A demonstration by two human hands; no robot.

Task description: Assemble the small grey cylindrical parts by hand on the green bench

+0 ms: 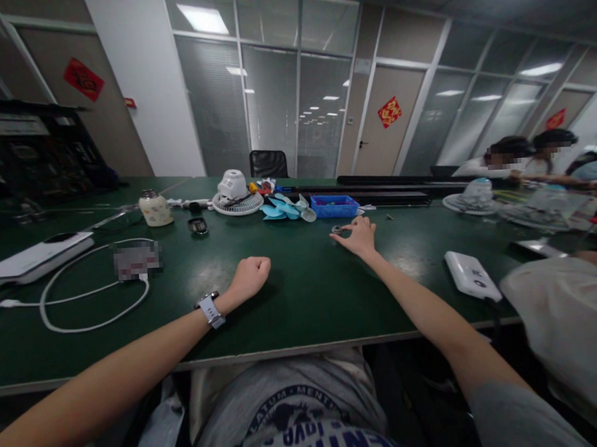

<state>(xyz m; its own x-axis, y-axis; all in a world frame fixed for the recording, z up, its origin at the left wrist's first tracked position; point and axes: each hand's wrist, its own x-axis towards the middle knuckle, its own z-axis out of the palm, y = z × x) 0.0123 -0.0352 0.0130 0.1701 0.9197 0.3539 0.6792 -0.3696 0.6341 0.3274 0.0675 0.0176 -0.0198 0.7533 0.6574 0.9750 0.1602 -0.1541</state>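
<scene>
My left hand (251, 277) rests on the green table (297, 297) as a closed fist. A watch with a pale strap (212, 311) is on that wrist, and nothing sticks out between the fingers. Further forward and to the right, my right hand (363, 237) has its thumb and index finger curved around a small grey round part (337, 229) at the table surface. The part is too small to make out in detail. Just beyond this hand stands a blue plastic tray (333, 206) with small things inside. Light-blue fan blades (282, 210) lie to the left of the tray.
A white fan head with its grille (237, 201) sits behind. Leftward are a patterned bottle (155, 209), a small dark object (197, 225), a white cable (96, 327) and a white box (37, 257). A white device (472, 274) lies right, near a seated person's sleeve (563, 310).
</scene>
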